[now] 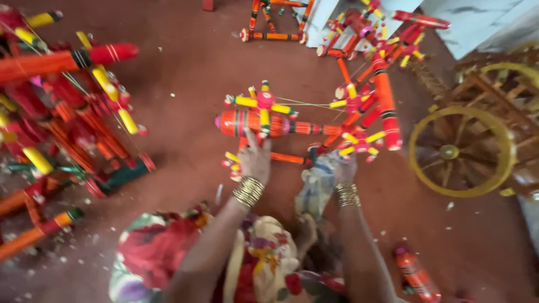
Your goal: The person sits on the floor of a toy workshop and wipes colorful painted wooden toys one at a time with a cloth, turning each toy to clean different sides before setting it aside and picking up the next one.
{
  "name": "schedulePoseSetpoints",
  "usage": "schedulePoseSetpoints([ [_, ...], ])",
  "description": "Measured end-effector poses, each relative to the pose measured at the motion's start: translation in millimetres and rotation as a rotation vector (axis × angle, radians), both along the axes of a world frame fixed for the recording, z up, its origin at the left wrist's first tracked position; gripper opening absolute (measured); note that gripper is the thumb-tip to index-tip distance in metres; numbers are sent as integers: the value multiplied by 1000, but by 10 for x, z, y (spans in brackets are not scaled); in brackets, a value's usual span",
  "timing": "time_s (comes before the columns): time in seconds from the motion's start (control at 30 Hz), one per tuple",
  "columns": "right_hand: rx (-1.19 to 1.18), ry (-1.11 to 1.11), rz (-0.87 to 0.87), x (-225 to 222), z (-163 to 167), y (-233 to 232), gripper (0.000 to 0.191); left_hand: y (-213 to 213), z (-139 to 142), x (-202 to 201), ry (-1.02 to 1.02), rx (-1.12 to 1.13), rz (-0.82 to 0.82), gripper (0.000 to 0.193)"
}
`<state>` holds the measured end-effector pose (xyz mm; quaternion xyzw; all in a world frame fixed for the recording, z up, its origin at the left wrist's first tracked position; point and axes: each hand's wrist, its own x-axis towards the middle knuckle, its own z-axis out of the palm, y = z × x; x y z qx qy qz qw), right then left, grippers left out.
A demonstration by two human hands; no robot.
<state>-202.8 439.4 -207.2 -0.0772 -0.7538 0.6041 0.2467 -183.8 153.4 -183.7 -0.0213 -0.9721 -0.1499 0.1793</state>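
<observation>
Toward twelve o'clock, the orange wooden toy (264,123) is touched by the spread left hand (255,160); a cloth (315,185) is gripped by the right hand (343,171). Bare red floor (191,73) lies open at eleven o'clock; the yellow wheel (461,151) crowds three.

The wooden toy (264,120) was painted bright orange and red, with yellow pegs and a pink knob on top. It lay on its side on the red-brown floor, its fat round end to the left and a thin striped stick running off to the right. A pale cloth (315,185) hung crumpled just below the stick's far end, and the picture was too blurry to show the toy's small parts well.
</observation>
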Motion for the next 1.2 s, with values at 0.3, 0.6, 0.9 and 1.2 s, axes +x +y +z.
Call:
schedulePoseSetpoints([
  [0.3, -133, 47, -43, -592, 123, 49, 36, -278, -44, 136, 117, 405, -255, 72],
  [0.6, -191, 29, -48, -1287, 128, -97, 50, -326, -251, -228, 144, 310, -340, 84],
  [0.9, -497, -31, 212, -1391, -286, -213, 65, -919, -218, -1052, -37, -210, 33, 84],
  [1.2, -49, -84, 624, -1072, -755, -537, 22, 478, -161, -568, 343, 402, -52, 84],
])
